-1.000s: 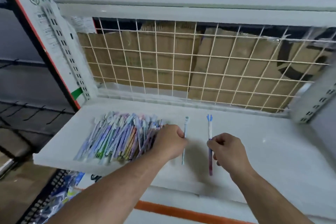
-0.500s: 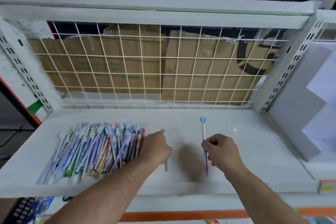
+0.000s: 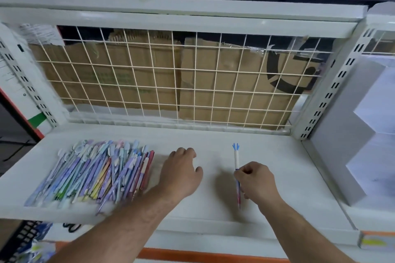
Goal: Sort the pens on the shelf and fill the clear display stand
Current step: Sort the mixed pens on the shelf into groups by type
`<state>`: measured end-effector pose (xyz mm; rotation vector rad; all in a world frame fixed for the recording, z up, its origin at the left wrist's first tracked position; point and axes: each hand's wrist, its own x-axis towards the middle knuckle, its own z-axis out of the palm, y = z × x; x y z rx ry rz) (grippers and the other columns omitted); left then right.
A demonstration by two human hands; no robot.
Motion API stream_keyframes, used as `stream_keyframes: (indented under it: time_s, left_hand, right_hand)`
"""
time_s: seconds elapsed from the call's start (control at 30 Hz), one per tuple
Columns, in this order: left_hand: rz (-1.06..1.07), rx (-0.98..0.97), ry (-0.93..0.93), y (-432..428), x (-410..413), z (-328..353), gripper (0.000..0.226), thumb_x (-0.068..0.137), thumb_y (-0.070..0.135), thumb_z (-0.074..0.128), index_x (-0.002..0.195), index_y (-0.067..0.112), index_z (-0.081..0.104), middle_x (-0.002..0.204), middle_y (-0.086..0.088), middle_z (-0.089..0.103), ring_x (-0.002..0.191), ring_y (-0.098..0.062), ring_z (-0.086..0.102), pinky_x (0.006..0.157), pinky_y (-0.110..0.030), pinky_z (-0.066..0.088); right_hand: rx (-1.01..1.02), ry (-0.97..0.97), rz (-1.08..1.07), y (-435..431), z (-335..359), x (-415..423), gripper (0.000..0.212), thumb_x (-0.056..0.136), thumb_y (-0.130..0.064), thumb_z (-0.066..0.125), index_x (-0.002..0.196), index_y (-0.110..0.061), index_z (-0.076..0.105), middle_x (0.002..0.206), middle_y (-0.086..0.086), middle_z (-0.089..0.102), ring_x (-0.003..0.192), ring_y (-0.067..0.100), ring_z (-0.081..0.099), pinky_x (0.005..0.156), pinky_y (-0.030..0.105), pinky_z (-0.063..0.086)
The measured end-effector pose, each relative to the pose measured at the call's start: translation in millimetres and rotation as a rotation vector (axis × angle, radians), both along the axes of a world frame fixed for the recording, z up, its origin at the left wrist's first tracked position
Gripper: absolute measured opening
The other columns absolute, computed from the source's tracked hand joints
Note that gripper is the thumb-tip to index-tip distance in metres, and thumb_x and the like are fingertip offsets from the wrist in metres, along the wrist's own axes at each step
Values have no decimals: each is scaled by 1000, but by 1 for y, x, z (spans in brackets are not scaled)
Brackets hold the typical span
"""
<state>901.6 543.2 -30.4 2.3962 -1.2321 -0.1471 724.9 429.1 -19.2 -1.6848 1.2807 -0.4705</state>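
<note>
Spanning the lower frame, the shelf (image 3: pixel 277 177) carries a pen pile (image 3: pixel 92 173) at lower left. Left hand (image 3: pixel 181 175) lies palm-down at centre, fingers bent; whether it holds anything, I cannot tell. Right hand (image 3: pixel 256 181) pinches one pen (image 3: pixel 236 156) right of centre.

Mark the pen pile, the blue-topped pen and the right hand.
pen pile (image 3: pixel 94 175), head view, heap's middle.
blue-topped pen (image 3: pixel 236 157), head view, white upper barrel.
right hand (image 3: pixel 255 179), head view, back of the hand.
</note>
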Motion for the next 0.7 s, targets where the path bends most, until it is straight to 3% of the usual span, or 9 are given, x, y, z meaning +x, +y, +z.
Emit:
stream_keyframes:
  time_s: [0.1,0.17,0.3,0.57,0.7]
  left_hand:
    - [-4,21,-22,-12,-14,-1,41,90,43,53,129,28,53,129,7,55,120,-18,48,99,-33,41]
    - [5,11,-30,-20,-22,-3,42,90,44,53,129,29,54,129,9,55,120,-18,48,100,-32,39]
    - [20,8,-57,-32,-35,-4,41,88,45,53,126,30,57,127,10,58,117,-17,50,99,-31,39]
    - [47,29,-56,-53,-54,-2,39,89,43,55,126,29,56,128,11,57,118,-16,49,101,-31,40]
    - [53,43,-35,-59,-58,-1,39,91,41,54,127,28,55,128,11,56,120,-15,46,101,-31,40]
  right_hand:
    - [15,53,26,-17,-3,-13,11,87,-16,61,83,-7,65,57,5,70,60,27,67,64,39,55]
    - [14,101,53,-29,-6,-21,13,88,-18,56,85,-8,64,53,4,69,57,20,66,59,32,52]
    - [-6,196,100,-49,-8,-34,18,83,-18,51,73,-8,62,52,3,68,54,15,60,59,29,51]
    - [-34,235,147,-74,-13,-35,13,82,-17,59,82,-7,68,62,5,71,56,20,64,52,25,48]
    - [-55,237,190,-76,-15,-30,13,81,-18,62,76,-6,65,61,5,69,53,21,62,52,26,48]
